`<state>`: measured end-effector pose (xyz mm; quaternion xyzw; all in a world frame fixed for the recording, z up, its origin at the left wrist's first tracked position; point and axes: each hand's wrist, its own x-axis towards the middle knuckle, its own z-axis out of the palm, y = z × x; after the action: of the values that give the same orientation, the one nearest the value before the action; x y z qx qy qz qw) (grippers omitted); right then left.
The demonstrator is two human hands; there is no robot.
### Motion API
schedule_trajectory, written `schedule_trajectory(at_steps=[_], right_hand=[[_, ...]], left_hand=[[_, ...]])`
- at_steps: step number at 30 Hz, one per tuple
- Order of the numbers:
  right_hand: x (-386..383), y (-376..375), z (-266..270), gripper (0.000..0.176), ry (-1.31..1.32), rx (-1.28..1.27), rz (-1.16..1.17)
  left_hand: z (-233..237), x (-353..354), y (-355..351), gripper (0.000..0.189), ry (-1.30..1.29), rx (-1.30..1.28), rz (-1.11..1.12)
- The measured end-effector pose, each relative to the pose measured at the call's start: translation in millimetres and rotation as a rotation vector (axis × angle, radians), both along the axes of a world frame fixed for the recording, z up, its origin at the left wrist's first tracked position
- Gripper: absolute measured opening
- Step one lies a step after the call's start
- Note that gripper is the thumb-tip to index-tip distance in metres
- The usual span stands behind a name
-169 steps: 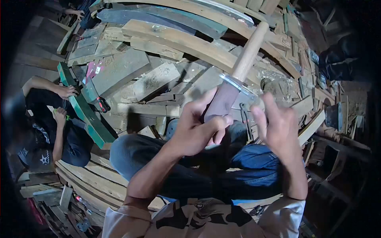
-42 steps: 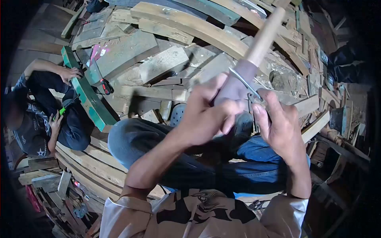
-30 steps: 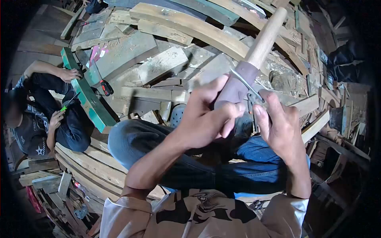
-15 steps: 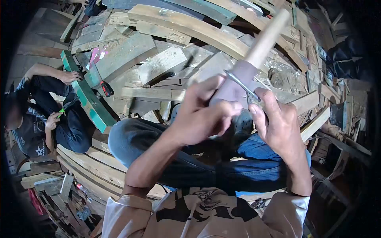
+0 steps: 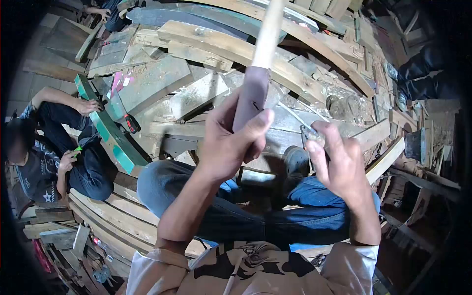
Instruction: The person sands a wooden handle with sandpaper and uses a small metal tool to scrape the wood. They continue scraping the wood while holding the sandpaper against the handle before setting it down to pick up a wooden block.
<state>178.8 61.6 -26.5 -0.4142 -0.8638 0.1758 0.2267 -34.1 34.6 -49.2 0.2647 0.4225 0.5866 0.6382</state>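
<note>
The left hand (image 5: 226, 140), closed around the mauve sleeve (image 5: 252, 91) on a round pale wooden rod (image 5: 267, 42), has its long axis pointing away, leaning slightly right. Rightward, across a narrow gap, the right hand (image 5: 341, 164) (thumb and finger nearly closed) pinches a thin silvery metal piece (image 5: 295, 116).

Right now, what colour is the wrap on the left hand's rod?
Dull mauve; the wrap shows best in the head view.

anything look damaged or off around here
Possibly: the purplish section of the wooden rod in the left hand has a small dark mark, maybe a slit; I can't tell. Beyond it, planks lie jumbled at uneven angles.
</note>
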Motion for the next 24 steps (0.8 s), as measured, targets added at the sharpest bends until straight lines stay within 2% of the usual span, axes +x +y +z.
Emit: schedule_trajectory(at_steps=[3, 6, 9, 19, 21, 22, 23, 24], right_hand=[[-2, 0, -2, 0.025, -0.034, 0.006, 0.036], [-3, -1, -3, 0.024, -0.025, 0.047, 0.039], [-3, 0, -4, 0.025, -0.056, 0.055, 0.034], [-9, -3, -7, 0.026, -0.142, 0.088, 0.0], [-13, -5, -6, 0.025, -0.112, 0.052, -0.013], [-12, -5, -7, 0.025, -0.106, 0.036, -0.009], [-11, -5, -8, 0.025, -0.109, 0.034, -0.012], [-9, -4, -9, 0.026, -0.113, 0.031, -0.01]], left_hand=[[-2, 1, 1, 0.034, 0.041, 0.037, -0.059], [0, 4, 0, 0.055, 0.027, 0.076, -0.071], [1, 4, -2, 0.06, 0.081, 0.073, -0.124], [4, 3, -3, 0.056, 0.108, 0.038, -0.171], [1, 6, -4, 0.055, 0.189, 0.036, -0.282], [-6, 8, -5, 0.048, 0.243, 0.084, -0.314], [-3, 9, -4, 0.048, 0.24, 0.083, -0.317], [2, 10, -2, 0.044, 0.17, 0.024, -0.226]])
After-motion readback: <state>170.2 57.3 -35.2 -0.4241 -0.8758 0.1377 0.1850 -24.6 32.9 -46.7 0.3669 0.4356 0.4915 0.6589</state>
